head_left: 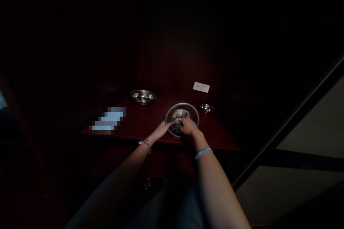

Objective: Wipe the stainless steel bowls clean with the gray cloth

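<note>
A round metal bowl (195, 113) stands near the front edge of the dark red table, with small dark and pale grey pieces (176, 124) inside. At its left rim is my left hand (161, 130), closed on the rim with the thumb on top. My right hand (188, 126) reaches over the right side into the bowl, its fingers bent together among the pieces. What those fingertips hold, if anything, is too small and dark to make out.
Further back on the red table (139, 121) stands a metal dish (143, 97). A small metal bowl (206, 108) is at the right, below a white card (201, 87). A blurred light-blue item (109, 120) lies at the left.
</note>
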Tool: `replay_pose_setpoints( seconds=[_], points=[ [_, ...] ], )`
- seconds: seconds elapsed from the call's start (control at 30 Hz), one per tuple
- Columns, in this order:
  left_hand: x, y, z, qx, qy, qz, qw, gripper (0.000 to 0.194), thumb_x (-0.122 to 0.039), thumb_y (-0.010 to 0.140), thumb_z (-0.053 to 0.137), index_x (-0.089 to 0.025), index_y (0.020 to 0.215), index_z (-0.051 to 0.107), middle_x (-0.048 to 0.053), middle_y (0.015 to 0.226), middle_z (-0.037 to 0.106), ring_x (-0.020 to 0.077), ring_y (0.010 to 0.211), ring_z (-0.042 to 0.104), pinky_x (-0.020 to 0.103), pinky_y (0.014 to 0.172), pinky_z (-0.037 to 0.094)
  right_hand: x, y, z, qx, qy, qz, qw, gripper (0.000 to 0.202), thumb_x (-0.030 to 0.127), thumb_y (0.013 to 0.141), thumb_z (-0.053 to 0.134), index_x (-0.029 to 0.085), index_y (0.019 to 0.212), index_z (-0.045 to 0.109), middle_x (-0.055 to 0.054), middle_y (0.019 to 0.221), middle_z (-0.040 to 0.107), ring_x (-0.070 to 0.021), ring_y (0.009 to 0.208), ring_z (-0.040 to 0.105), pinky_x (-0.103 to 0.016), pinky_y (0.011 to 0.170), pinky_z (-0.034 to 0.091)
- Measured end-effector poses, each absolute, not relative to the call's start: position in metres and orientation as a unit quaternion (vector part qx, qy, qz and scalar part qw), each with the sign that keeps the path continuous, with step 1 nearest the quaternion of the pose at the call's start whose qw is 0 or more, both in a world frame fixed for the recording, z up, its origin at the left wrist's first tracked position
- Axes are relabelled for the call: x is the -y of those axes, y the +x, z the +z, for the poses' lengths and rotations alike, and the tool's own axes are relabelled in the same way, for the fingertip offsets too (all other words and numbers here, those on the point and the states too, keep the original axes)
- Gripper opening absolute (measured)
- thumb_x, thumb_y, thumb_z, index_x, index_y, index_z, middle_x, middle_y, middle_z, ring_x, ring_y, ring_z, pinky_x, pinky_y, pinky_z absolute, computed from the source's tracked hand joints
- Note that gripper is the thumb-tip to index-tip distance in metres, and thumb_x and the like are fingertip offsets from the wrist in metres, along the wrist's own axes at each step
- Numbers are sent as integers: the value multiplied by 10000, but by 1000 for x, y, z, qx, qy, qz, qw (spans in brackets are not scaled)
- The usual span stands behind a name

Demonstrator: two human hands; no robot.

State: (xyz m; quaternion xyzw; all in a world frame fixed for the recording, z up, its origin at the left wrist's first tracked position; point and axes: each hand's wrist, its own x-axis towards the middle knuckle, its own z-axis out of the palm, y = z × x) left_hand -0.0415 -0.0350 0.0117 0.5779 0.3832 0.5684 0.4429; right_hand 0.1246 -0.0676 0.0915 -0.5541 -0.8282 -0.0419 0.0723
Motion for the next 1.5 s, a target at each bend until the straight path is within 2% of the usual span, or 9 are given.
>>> replay_pose_setpoints(
  seconds=[0.17, 0.43, 0.53, 0.73, 0.9, 1.07, 1.27, 1.4, 1.5],
  points=[
    [39, -40, 17, -385, 557, 573, 462, 372, -250, 790, 636, -135, 1138, 700, 95, 1267, 723, 279, 1263, 612, 409, 1157, 391, 73, 125, 99, 838, -528, -99, 96, 415, 202, 886, 522, 217, 1271, 676, -91, 1282, 684, -256, 1290, 511, -357, 1050, 441],
    [42, -42, 17, -411, 512, 569, 495, 357, -246, 825, 624, -186, 1172, 687, 83, 1117, 777, 286, 1219, 642, 441, 1093, 462, 81, 131, 107, 807, -528, -179, 195, 393, 162, 897, 524, 230, 1258, 665, -83, 1354, 627, -302, 1255, 449, -440, 1052, 369],
    [46, -42, 20, -408, 514, 567, 498, 364, -248, 848, 614, -189, 1203, 668, 79, 1143, 771, 276, 1218, 645, 420, 1068, 488, 83, 132, 109, 788, -532, -209, 228, 400, 170, 933, 504, 231, 1308, 629, -89, 1418, 580, -303, 1268, 426, -438, 1058, 336],
    [55, -42, 28, -422, 501, 541, 527, 402, -266, 893, 624, -224, 1293, 615, 58, 1204, 753, 238, 1165, 678, 379, 1004, 538, 81, 132, 108, 772, -538, -261, 216, 426, 195, 968, 493, 227, 1382, 589, -108, 1447, 552, -297, 1238, 445, -434, 1062, 309],
    [49, -43, 21, -400, 494, 543, 549, 467, -354, 874, 679, -225, 1316, 601, 91, 1244, 733, 265, 1161, 683, 416, 1010, 534, 78, 130, 107, 767, -545, -276, 196, 450, 166, 980, 443, 207, 1408, 575, -135, 1428, 566, -288, 1207, 473, -430, 1043, 318],
    [42, -44, 15, -374, 491, 551, 561, 585, -479, 829, 726, -226, 1337, 586, 127, 1319, 688, 295, 1218, 650, 453, 1029, 521, 76, 128, 104, 755, -571, -267, 180, 437, 139, 954, 434, 152, 1348, 623, -169, 1447, 545, -302, 1236, 461, -442, 1059, 300],
    [42, -45, 15, -345, 493, 551, 577, 684, -591, 819, 711, -255, 1392, 549, 139, 1406, 626, 312, 1287, 598, 486, 1035, 516, 76, 130, 103, 731, -620, -225, 174, 403, 185, 904, 493, 141, 1258, 680, -196, 1425, 545, -329, 1300, 425, -457, 1060, 303],
    [39, -45, 14, -323, 473, 567, 592, 686, -579, 839, 700, -248, 1415, 532, 151, 1450, 587, 313, 1316, 575, 491, 1032, 522, 76, 126, 103, 724, -641, -189, 169, 398, 224, 907, 486, 157, 1245, 686, -190, 1419, 544, -330, 1318, 435, -458, 1068, 329],
    [38, -44, 14, -318, 452, 576, 603, 672, -541, 865, 691, -246, 1439, 505, 155, 1470, 567, 299, 1325, 569, 479, 1043, 518, 74, 122, 99, 738, -645, -125, 150, 419, 251, 911, 491, 169, 1287, 657, -181, 1413, 545, -316, 1285, 498, -431, 1039, 396]
  ],
)
